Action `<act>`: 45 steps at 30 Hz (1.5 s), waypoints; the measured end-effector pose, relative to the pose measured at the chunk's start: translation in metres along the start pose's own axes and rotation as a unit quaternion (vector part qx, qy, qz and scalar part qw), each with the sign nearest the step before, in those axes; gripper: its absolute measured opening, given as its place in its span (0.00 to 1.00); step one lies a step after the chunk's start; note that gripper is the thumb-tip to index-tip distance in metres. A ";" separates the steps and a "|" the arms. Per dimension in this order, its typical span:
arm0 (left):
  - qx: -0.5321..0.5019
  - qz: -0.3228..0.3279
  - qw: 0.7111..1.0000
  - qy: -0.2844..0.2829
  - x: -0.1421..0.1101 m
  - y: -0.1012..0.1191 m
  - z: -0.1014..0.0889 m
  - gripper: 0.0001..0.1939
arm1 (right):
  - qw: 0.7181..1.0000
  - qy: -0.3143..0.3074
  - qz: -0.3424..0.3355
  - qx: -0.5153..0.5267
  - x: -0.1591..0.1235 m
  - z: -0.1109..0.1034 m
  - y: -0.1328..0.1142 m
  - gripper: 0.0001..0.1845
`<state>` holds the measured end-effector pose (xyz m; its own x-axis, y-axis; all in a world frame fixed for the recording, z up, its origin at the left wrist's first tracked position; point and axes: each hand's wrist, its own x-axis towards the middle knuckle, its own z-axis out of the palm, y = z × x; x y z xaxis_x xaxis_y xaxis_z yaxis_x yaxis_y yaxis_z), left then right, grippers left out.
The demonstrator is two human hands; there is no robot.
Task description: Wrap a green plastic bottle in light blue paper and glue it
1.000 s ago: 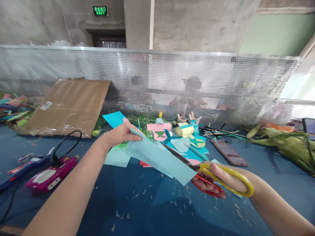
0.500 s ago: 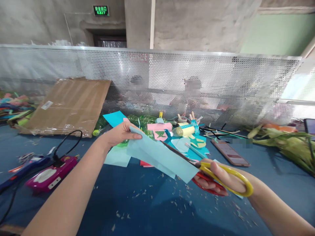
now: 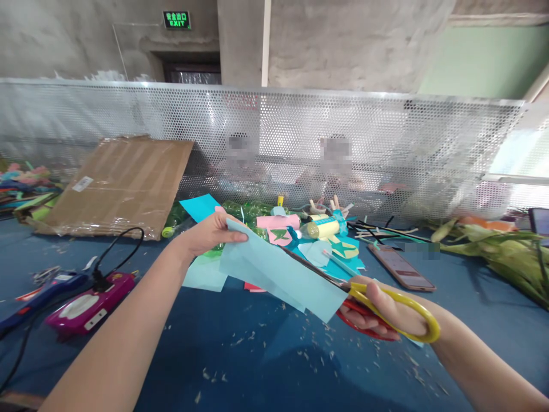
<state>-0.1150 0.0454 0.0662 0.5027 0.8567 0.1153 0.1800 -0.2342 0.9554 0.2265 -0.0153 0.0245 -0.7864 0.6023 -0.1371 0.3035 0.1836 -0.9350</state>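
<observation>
Bottle (image 3: 323, 228) — beyond paper (image 3: 278, 272); scissors (image 3: 358, 292) alongside

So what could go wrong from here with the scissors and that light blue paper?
The scissors in the right hand point roughly towards the left hand, so a slip might nick it. The light blue paper is pinched near one end by the left hand, so it could bend under the blades and the cut might wander.

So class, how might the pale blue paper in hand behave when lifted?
The pale blue paper is probably light: the left hand pinches just one end. It likely bends easily, looking thin. It may have some stiffness, as it reaches the scissors without crumpling.
</observation>
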 end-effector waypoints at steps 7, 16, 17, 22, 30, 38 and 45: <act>-0.013 0.000 1.000 0.010 0.000 0.000 0.001 0.09 | 1.000 -0.012 -0.007 0.025 -0.002 0.000 0.005 0.39; -0.020 -0.018 1.000 -0.002 0.003 -0.006 -0.001 0.10 | 0.999 -0.048 0.010 -0.013 -0.006 -0.001 -0.001 0.39; -0.019 -0.019 1.000 -0.008 0.004 -0.007 0.000 0.09 | 0.998 -0.051 0.015 -0.019 -0.006 -0.001 -0.001 0.39; 0.004 -0.011 1.000 -0.006 0.006 -0.006 0.004 0.06 | 0.999 -0.028 0.012 -0.024 -0.004 0.003 0.002 0.38; 0.012 0.002 1.000 -0.016 0.006 -0.004 0.007 0.06 | 0.998 -0.001 0.013 -0.068 -0.004 0.004 -0.001 0.37; 0.010 0.007 1.000 -0.023 0.006 -0.005 0.006 0.05 | 0.998 -0.006 0.009 -0.055 -0.001 0.002 0.005 0.38; 0.007 -0.005 1.000 -0.015 0.004 -0.003 0.007 0.06 | 0.998 0.017 0.042 -0.041 -0.002 0.001 0.010 0.39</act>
<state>-0.1076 0.0469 0.0619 0.5265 0.8445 0.0981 0.1958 -0.2328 0.9526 0.2302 -0.0152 0.0151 -0.7388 0.6432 -0.2012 0.4108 0.1932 -0.8910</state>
